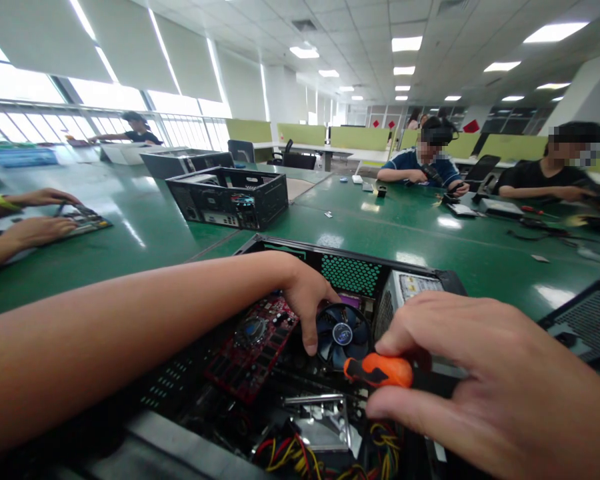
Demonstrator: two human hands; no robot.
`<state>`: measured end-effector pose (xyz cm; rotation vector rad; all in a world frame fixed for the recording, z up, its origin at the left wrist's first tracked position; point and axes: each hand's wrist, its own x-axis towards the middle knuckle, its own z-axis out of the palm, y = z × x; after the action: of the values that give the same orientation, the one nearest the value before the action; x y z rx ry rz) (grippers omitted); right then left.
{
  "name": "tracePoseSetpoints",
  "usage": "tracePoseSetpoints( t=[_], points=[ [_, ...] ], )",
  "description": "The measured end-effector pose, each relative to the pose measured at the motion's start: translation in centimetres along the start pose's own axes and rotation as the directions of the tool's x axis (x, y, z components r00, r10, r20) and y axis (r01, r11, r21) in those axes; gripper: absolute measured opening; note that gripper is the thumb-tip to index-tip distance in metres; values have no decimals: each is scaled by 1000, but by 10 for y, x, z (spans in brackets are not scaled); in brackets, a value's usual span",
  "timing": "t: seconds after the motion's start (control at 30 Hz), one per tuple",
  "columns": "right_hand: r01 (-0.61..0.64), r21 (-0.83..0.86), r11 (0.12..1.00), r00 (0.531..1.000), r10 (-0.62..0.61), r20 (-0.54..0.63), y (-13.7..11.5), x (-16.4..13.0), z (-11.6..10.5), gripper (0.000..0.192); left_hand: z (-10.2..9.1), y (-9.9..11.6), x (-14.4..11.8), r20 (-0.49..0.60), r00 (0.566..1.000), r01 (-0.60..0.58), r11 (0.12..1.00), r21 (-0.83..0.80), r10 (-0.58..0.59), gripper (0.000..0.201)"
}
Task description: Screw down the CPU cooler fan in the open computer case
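Observation:
In the head view my left hand (307,297) reaches down into an open computer case (405,263). Its thumb and fingers close about the left and upper edge of a round black cooling fan (343,333); some fingertips are hidden. My right hand (480,373) grips an orange and black screwdriver (380,371) beside the fan's lower right, with thumb and forefinger on either side of the handle. The screwdriver's metal blade is out of sight. Left of the fan lies a red graphics card (255,343). A metal power supply (413,285) stands behind my right hand.
Coloured cables (300,453) and a shiny metal bracket (323,420) fill the case's near part. Another open case (227,197) stands beyond on the green table (325,230). A co-worker's hands (43,217) handle a board at left. Two people sit at right, another far left.

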<state>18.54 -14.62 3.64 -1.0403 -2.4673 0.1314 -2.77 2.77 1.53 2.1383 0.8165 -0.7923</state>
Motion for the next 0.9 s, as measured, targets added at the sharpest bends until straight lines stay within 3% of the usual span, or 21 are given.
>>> tracePoseSetpoints(
  t=[0.03, 0.13, 0.23, 0.33, 0.43, 0.57, 0.7, 0.8, 0.9],
  points=[
    [27, 24, 999, 999, -27, 19, 1, 0, 0, 7, 0, -1, 1, -1, 1000, -3, 1000, 11, 3, 94],
    [88, 101, 991, 996, -91, 25, 3, 0, 0, 30, -1, -5, 5, -13, 1000, -26, 999, 42, 27, 95],
    [107, 111, 988, 994, -105, -25, 1, 0, -1, 34, -2, -8, 7, -7, 999, -48, 998, 44, 48, 94],
    [93, 94, 991, 995, -91, -28, -1, -1, -1, 29, -2, -5, 5, -8, 1000, -29, 999, 36, 29, 93],
    [16, 28, 999, 999, -15, -39, -1, -4, 1, 9, -1, 0, 2, -7, 1000, 7, 1000, 16, -7, 95],
    [-42, -13, 999, 997, 41, -58, -1, -6, 3, 33, 0, 2, 0, 2, 1000, 16, 1000, -6, -16, 95],
    [0, 48, 999, 1000, 1, -31, 2, -3, 1, 4, 0, -1, 2, -16, 1000, 8, 1000, 20, -7, 94],
    [50, 115, 992, 999, -52, 8, 5, -1, 0, 30, -1, -3, 3, -22, 1000, -5, 999, 47, 6, 92],
    [77, 97, 992, 997, -76, -8, 5, -2, 1, 32, -2, -4, 4, 0, 1000, -20, 999, 50, 20, 90]
  ],
)
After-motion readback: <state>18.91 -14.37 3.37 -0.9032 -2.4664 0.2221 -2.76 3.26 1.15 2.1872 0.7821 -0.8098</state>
